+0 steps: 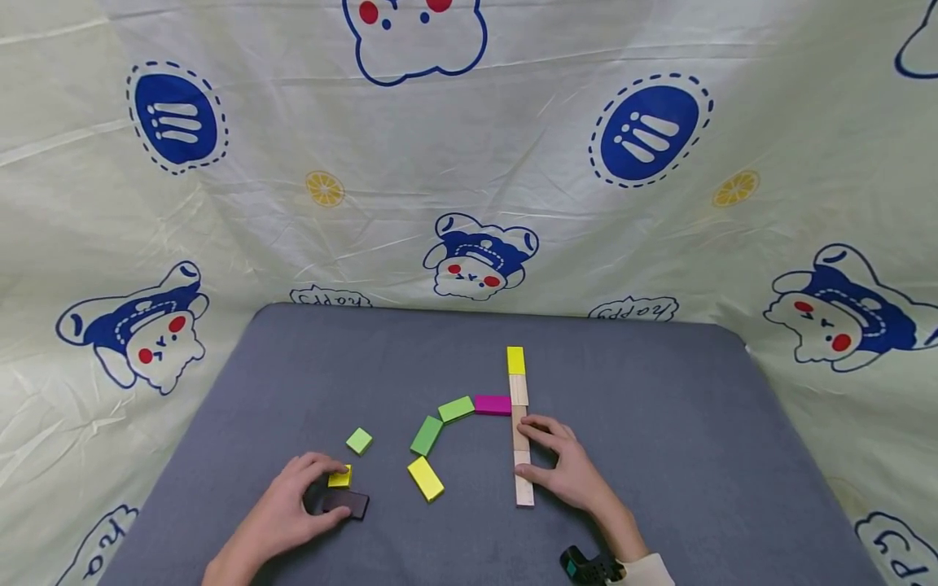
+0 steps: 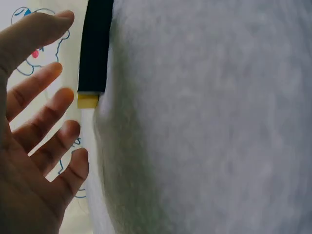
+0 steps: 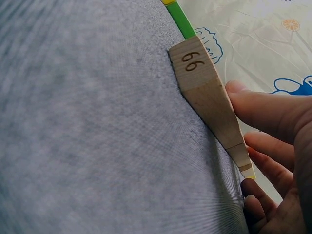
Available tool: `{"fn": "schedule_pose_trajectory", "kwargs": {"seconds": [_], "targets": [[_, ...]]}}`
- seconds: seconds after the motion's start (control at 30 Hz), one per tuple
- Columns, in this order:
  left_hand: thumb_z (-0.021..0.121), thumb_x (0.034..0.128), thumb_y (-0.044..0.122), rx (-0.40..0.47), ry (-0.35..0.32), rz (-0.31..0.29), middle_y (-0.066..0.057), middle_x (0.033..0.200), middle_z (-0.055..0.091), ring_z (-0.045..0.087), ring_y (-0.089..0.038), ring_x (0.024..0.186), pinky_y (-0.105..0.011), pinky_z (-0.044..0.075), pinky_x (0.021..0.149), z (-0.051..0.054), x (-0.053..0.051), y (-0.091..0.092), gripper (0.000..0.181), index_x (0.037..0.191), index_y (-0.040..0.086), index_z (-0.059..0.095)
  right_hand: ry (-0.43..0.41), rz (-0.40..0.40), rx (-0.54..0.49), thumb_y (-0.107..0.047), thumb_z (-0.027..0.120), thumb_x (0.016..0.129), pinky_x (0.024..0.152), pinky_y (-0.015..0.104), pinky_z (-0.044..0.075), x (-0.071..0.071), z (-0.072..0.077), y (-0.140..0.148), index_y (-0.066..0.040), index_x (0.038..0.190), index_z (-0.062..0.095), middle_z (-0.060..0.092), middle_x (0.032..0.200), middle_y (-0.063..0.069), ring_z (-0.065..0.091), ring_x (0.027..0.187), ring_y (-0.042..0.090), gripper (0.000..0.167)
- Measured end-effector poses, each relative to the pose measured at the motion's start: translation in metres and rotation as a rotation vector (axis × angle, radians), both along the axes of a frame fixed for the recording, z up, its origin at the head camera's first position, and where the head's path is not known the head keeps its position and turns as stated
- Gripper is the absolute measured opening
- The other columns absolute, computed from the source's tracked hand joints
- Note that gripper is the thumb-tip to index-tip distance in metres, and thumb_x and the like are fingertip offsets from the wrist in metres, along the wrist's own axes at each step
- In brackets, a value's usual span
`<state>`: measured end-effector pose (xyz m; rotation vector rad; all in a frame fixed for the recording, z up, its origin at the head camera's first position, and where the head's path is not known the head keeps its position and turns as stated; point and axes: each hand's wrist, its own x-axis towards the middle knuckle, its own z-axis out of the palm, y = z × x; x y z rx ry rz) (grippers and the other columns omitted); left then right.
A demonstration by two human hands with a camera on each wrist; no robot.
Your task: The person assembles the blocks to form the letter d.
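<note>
In the head view my left hand point(image 1: 286, 509) is at a dark block point(image 1: 355, 505) and a small yellow block point(image 1: 340, 477), thumb by the dark one and fingertips by the yellow. The left wrist view shows the left hand point(image 2: 44, 126) with spread fingers beside the dark block point(image 2: 95, 48), the yellow block point(image 2: 87, 101) at its end; contact is unclear. My right hand point(image 1: 572, 472) rests its thumb and fingertips along the right side of a straight row of pale wooden blocks point(image 1: 519, 427). The right wrist view shows that hand point(image 3: 278, 161) beside the wooden row point(image 3: 209, 105).
A magenta block point(image 1: 493, 404) meets the wooden row, and two green blocks point(image 1: 457, 409) and a yellow block point(image 1: 426, 478) curve away from it. Another yellow block point(image 1: 516, 360) tops the row. A light green block point(image 1: 359, 441) lies apart on the grey table point(image 1: 645, 391).
</note>
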<state>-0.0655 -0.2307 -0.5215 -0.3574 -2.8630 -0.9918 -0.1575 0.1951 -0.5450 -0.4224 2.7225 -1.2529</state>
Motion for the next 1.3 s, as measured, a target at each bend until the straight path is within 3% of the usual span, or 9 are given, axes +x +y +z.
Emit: {"fn": "schedule_pose_trajectory", "kwargs": {"seconds": [0.17, 0.4, 0.73, 1.0, 1.3], "targets": [[0.092, 0.0772, 0.029, 0.059, 0.036, -0.100, 0.014, 0.103, 0.069, 0.061, -0.003, 0.088, -0.028, 0.054, 0.076, -0.001, -0.003, 0.004, 0.041, 0.113, 0.022, 0.074, 0.033, 0.009, -0.010, -0.033, 0.088, 0.081, 0.112, 0.063, 0.036, 0.000, -0.002, 0.001, -0.010, 0.138, 0.066, 0.056, 0.147, 0.006, 0.045, 0.138, 0.035, 0.065], [0.089, 0.0795, 0.043, -0.018, -0.045, -0.070, 0.014, 0.119, 0.067, 0.063, -0.013, 0.109, -0.040, 0.055, 0.093, 0.003, -0.007, 0.009, 0.043, 0.117, 0.031, 0.071, 0.042, 0.012, -0.020, -0.032, 0.088, 0.081, 0.113, 0.064, 0.035, 0.000, -0.003, 0.001, -0.010, 0.138, 0.067, 0.057, 0.147, 0.006, 0.044, 0.139, 0.036, 0.065], [0.090, 0.0790, 0.036, 0.028, -0.099, -0.146, 0.014, 0.107, 0.066, 0.058, -0.001, 0.094, -0.030, 0.053, 0.081, -0.001, -0.006, 0.006, 0.042, 0.116, 0.025, 0.072, 0.031, 0.019, -0.010, -0.035, 0.087, 0.082, 0.113, 0.064, 0.034, -0.001, -0.002, 0.001, -0.010, 0.139, 0.066, 0.056, 0.147, 0.006, 0.043, 0.140, 0.037, 0.066], [0.090, 0.0792, 0.032, 0.021, -0.097, -0.187, 0.014, 0.107, 0.068, 0.059, -0.004, 0.096, -0.033, 0.053, 0.082, -0.005, -0.010, 0.003, 0.038, 0.113, 0.026, 0.072, 0.036, 0.027, -0.008, -0.034, 0.087, 0.082, 0.112, 0.065, 0.035, -0.001, -0.001, 0.002, -0.011, 0.139, 0.066, 0.056, 0.147, 0.005, 0.044, 0.140, 0.037, 0.065], [0.088, 0.0816, 0.029, 0.022, -0.142, -0.212, 0.013, 0.106, 0.067, 0.056, -0.005, 0.096, -0.033, 0.051, 0.081, -0.003, -0.012, 0.005, 0.028, 0.105, 0.030, 0.073, 0.051, 0.028, -0.017, -0.034, 0.087, 0.082, 0.112, 0.064, 0.035, -0.001, -0.003, 0.002, -0.010, 0.139, 0.066, 0.057, 0.146, 0.006, 0.044, 0.139, 0.037, 0.065]]}}
